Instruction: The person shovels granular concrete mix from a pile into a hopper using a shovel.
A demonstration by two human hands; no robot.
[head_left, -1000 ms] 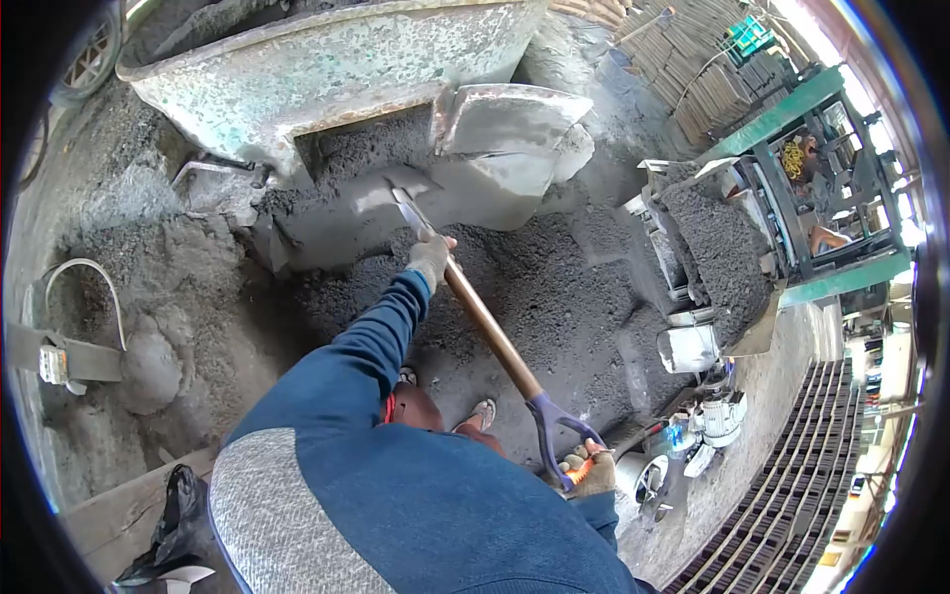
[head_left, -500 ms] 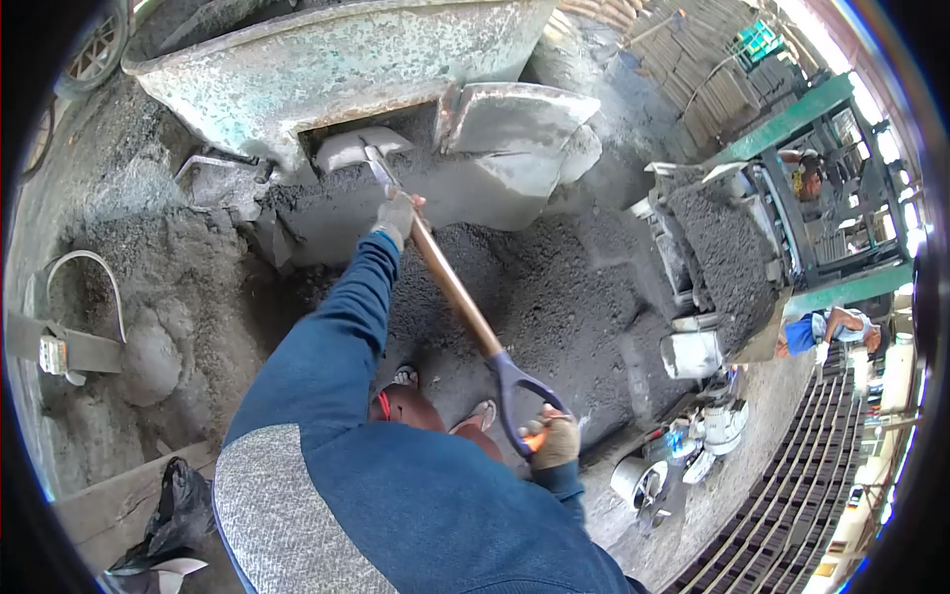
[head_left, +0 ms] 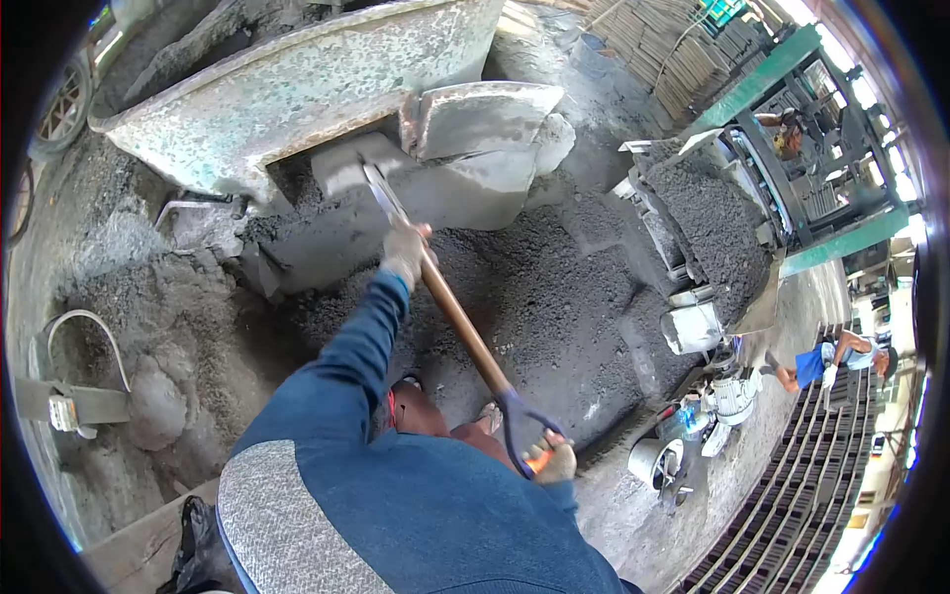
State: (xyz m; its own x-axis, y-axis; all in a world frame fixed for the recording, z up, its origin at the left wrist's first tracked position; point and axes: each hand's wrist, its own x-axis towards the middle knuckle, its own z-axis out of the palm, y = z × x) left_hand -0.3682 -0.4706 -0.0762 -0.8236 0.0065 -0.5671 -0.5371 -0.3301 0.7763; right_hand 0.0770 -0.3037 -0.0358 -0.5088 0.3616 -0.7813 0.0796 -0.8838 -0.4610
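A shovel (head_left: 463,325) runs diagonally across the middle, its blade end at the opening of a large, speckled metal trough (head_left: 297,89). My left hand (head_left: 404,252), in a pale glove, is wrapped round the shaft near the blade. Lower down, my right hand (head_left: 556,460), gloved too, is closed on the D-shaped handle. The blade (head_left: 351,166) rests flat inside the opening, its surface pale and smooth. Dark, crumbly material (head_left: 515,287) lies in a heap to the right of the shaft, in front of my feet.
At right, a hopper of dark material (head_left: 708,223) adjoins a green-framed machine (head_left: 846,243). A person (head_left: 829,364) bends beside rows of dark blocks (head_left: 792,475). A bucket (head_left: 653,461) stands at lower right. Black plastic (head_left: 193,544) and a curved hose (head_left: 89,317) are at left.
The view has shifted, so the trough sits further left and higher. The blade is flatter and more fully seen in the opening. The person at right shows legs now.
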